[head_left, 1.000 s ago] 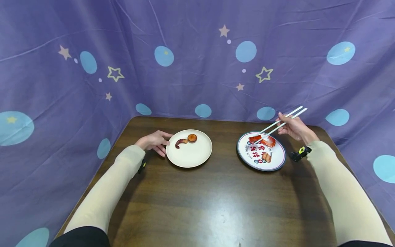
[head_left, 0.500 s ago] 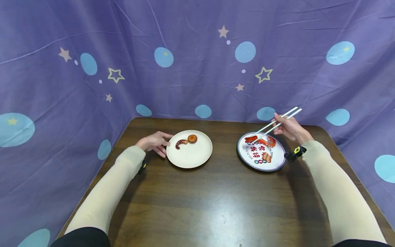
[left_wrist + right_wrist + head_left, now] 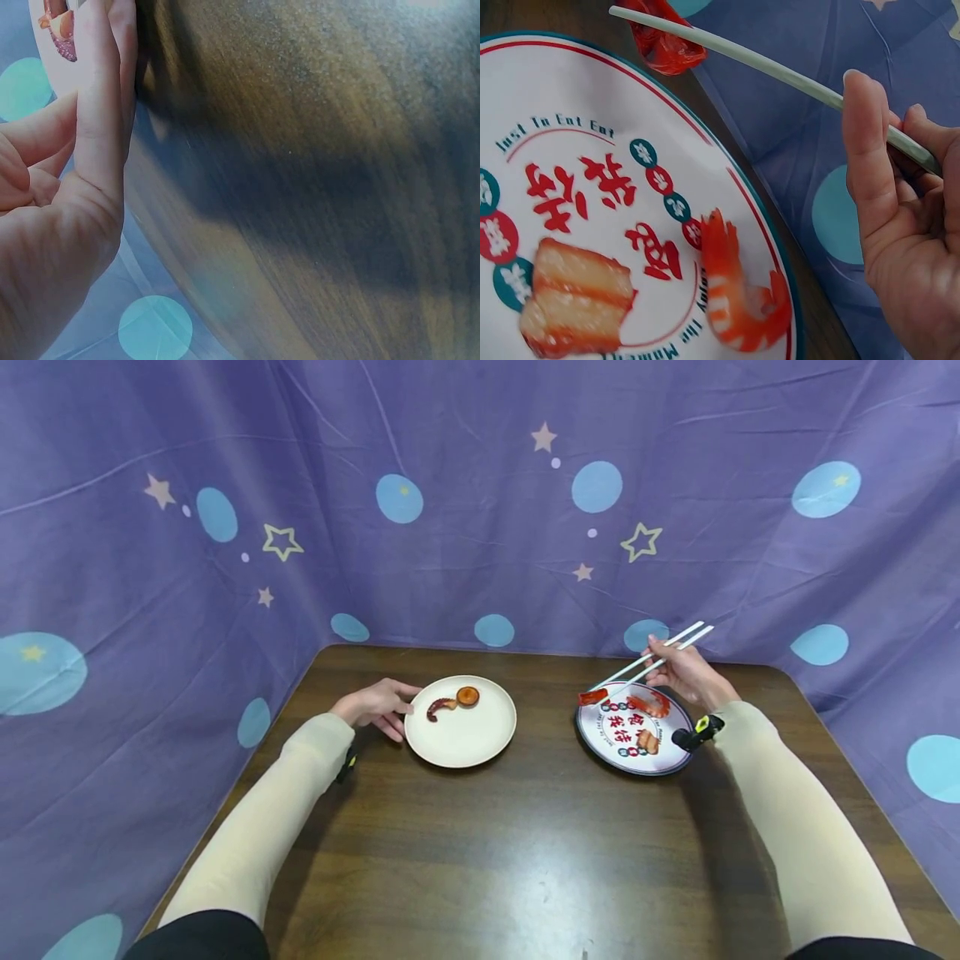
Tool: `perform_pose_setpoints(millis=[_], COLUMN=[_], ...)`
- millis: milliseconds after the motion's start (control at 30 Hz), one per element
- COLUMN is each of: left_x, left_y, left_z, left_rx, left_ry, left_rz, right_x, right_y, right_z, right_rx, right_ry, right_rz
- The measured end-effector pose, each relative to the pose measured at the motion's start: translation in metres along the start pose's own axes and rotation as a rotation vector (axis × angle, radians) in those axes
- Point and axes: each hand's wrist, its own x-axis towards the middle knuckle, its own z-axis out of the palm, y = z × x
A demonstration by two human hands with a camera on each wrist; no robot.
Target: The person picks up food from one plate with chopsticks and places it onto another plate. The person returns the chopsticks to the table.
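My right hand [image 3: 682, 672] holds a pair of pale chopsticks [image 3: 772, 69] between thumb and fingers. At their tips is a glossy red piece of food [image 3: 592, 697], over the far left rim of the patterned plate [image 3: 611, 756]. On that plate lie a shrimp [image 3: 731, 292] and a browned, layered chunk of food [image 3: 581, 300]. My left hand [image 3: 377, 706] touches the left rim of the cream plate [image 3: 465, 745], its fingers fairly straight. A dark octopus tentacle [image 3: 440, 708] and a round brown mushroom cap [image 3: 467, 697] lie on the cream plate.
Both plates stand on a dark wooden table [image 3: 480, 835], with a stretch of tabletop between them. A purple curtain [image 3: 480, 552] with stars and blue spots hangs close behind the table and along its sides.
The chopsticks and red piece have moved left, from over the patterned plate to its far left rim, with my right hand following. My left hand and the cream plate stay put.
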Motion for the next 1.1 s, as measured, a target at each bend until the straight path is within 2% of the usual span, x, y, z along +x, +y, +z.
perform_pose_setpoints(millis=[333,567,1100], left_x=[0.001,0.002,0.004], left_y=[0.001,0.001,-0.001], left_z=[-0.001,-0.001,-0.002], left_rx=[-0.005,0.008,0.002], left_ry=[-0.002,-0.002,-0.012], left_rz=[0.008,-0.013,0.011], right_x=[0.01,0.013,0.027], right_y=[0.005,0.007,0.012], right_z=[0.01,0.019,0.036], right_rx=[0.003,-0.01,-0.047], right_ry=[0.019,0.04,0.057], right_rz=[0.007,0.001,0.028])
